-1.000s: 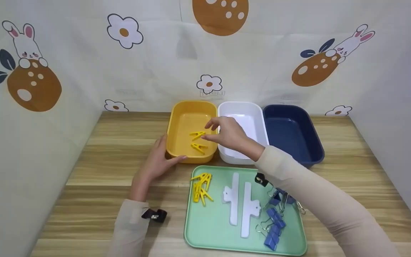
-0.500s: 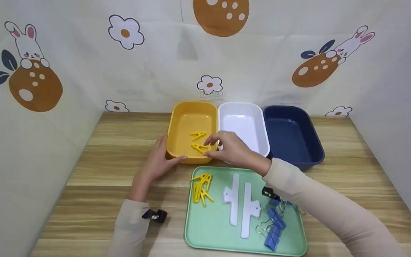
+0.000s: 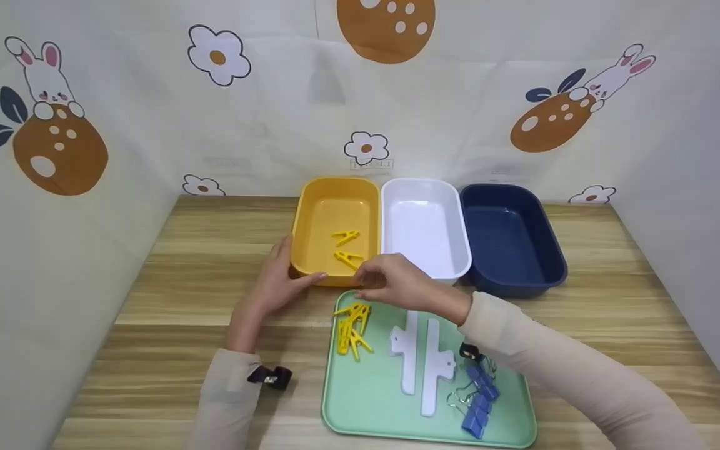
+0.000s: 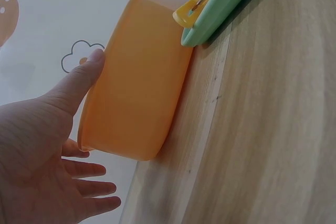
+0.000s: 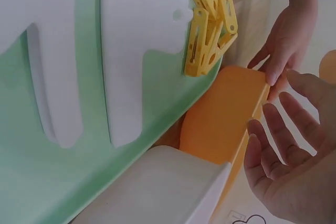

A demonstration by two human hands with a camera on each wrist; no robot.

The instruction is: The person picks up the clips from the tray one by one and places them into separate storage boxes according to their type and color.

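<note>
My left hand spans the front left corner of the yellow bin, thumb on the front rim and fingers along the left side. In the left wrist view its fingers look straight. Two yellow clothespins lie inside that bin. My right hand, fingers loosely bent and holding nothing, hovers over the far edge of the green tray. Just below its fingertips, a small heap of yellow clothespins lies in the tray's far left corner; the right wrist view shows this heap beside the white clips.
A white bin and a navy bin stand right of the yellow one, against the patterned wall. Two white long-bar clips lie mid-tray. Blue binder clips lie at the tray's right, partly under my right forearm.
My right hand has come back from over the yellow bin toward the tray, nearer me. The left hand and both clothespins in the bin have stayed put.
</note>
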